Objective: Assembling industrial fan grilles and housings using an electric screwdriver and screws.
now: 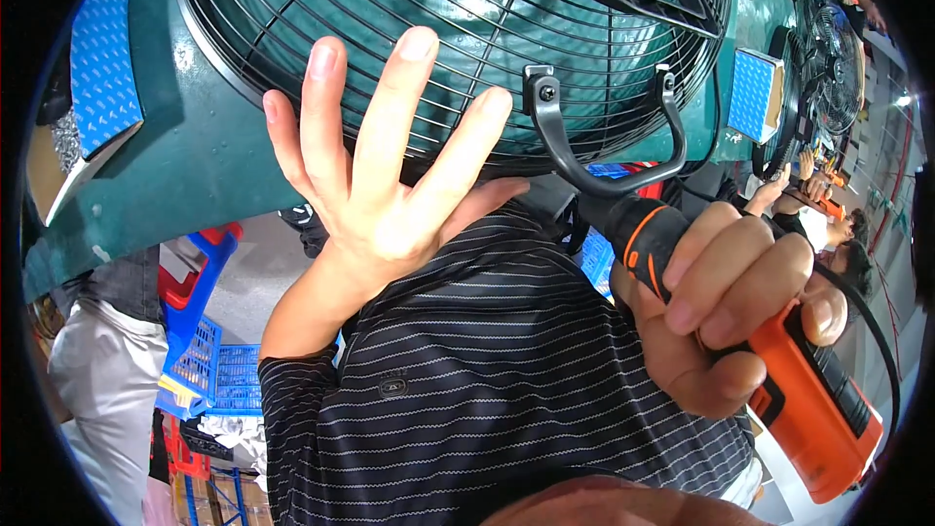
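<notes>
My left hand (375,200) is held up with its fingers spread, in front of the near rim of a round black wire fan guard (409,29). It grips nothing; whether the fingertips touch the wires I cannot tell. My right hand (716,302) is wrapped round an orange and black power screwdriver (813,409). The tool's black nose (633,224) points up and left, close to a curved black metal bracket (560,141) on the guard's rim. A screw (546,93) shows at the bracket's left end. The tool's very tip is hidden.
The fan guard lies on a green worktable (175,195). Blue cardboard boxes stand at the left (105,68) and right (755,93). A black cable (881,331) curves beside the tool. Another person stands at the left; several people and more fans are along the right.
</notes>
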A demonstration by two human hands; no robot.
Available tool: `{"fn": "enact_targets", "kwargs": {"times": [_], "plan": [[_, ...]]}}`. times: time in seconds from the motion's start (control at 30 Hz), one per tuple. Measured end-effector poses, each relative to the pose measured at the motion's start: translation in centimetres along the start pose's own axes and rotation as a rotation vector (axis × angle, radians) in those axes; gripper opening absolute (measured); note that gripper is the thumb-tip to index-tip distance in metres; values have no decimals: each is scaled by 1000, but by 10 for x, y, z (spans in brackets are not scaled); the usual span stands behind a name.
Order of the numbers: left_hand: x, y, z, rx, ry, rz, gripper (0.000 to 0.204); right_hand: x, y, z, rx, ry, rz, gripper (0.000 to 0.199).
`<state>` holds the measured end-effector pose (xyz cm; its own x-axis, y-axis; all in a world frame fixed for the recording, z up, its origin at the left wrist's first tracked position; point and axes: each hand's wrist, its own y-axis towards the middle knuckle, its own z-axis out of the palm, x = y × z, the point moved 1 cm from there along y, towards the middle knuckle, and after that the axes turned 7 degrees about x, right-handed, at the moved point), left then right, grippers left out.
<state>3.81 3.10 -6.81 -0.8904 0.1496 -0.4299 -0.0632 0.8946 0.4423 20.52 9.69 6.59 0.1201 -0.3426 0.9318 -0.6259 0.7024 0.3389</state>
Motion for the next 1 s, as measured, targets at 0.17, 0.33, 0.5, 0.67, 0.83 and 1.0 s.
{"fn": "enact_targets", "kwargs": {"times": [0.17,0.33,0.5,0.67,0.83,1.0], "plan": [[-1,0,0,3,1,7,65,1,-1,-3,-7,20,-3,42],[-3,0,0,12,-3,-4,66,2,-5,-1,0,-22,-12,42],[-2,2,3,-13,5,15,64,0,0,-5,-3,-43,-31,42],[1,0,3,-17,25,12,63,-7,3,-6,73,-8,-88,43],[2,-1,2,-15,29,17,63,-6,4,-5,102,-8,-82,47],[-2,3,3,-24,-9,28,68,-7,5,-16,125,95,-150,59]]}}
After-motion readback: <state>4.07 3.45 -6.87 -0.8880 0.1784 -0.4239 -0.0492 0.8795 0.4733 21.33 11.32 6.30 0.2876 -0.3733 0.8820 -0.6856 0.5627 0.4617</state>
